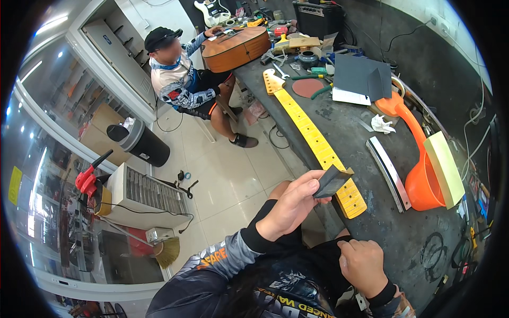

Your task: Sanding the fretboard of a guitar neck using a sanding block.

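Observation:
My left hand [294, 206] grips a dark grey piece of sandpaper [331, 182], folded into a pad, over the lower part of a guitar neck [305, 126]. The neck is yellow, with frets and dark dots, and lies lengthwise along the bench edge. Its headstock [273, 82] points away from me, and its square heel end [354, 204] lies near me. Whether the pad touches the fretboard, I cannot tell. At the bench's near edge, my right hand [366, 267] is closed with its fingers curled under; anything inside them is hidden.
On the dark workbench [382, 222] are a curved metal-edged bar [388, 174], an orange dipper [427, 183], dark sandpaper sheets [363, 77], crumpled tissue [382, 124], pliers [322, 91] and a red disc [307, 88]. Beyond, a seated person [183, 79] touches an acoustic guitar [236, 50].

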A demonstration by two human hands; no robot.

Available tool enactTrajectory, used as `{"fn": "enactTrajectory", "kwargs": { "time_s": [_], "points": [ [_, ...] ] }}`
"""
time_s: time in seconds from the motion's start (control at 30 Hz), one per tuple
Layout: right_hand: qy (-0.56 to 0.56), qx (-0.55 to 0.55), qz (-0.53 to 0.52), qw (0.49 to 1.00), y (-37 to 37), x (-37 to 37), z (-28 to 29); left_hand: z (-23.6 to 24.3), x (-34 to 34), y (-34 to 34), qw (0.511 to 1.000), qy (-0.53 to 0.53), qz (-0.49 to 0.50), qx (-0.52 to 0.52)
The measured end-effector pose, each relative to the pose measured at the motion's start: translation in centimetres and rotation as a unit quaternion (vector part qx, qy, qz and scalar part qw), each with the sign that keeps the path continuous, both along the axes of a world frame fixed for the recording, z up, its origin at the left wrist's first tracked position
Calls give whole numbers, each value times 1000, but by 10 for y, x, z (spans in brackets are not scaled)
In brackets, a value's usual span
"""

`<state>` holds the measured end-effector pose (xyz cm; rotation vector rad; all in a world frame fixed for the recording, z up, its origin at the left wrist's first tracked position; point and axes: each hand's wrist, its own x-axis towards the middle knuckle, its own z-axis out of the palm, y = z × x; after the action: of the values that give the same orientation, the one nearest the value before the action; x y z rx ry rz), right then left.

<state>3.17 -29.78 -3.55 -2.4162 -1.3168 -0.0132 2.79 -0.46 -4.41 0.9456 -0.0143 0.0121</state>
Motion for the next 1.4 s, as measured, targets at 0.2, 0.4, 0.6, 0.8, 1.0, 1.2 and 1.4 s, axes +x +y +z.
{"fn": "enactTrajectory", "kwargs": {
  "time_s": [0.2,0.4,0.6,0.8,1.0,1.2,1.4],
  "points": [
    [46,69,-43,996,-1,5,6,-1,1,2,1000,-8,5,-3],
    [-13,-57,-91,994,4,16,16,-2,3,1,1000,-8,7,-5],
    [-41,-72,-86,993,6,19,17,-3,5,2,1000,-6,12,-5],
    [-34,-37,-110,993,4,13,10,-1,6,2,1000,-3,15,-5],
    [-31,-62,-98,993,3,13,10,-1,4,3,1000,4,25,-4],
    [-32,-59,-95,993,3,13,12,-3,6,1,1000,4,23,-8],
    [-37,-62,-93,993,2,13,11,-6,6,0,1000,4,21,-8]
  ]
}}
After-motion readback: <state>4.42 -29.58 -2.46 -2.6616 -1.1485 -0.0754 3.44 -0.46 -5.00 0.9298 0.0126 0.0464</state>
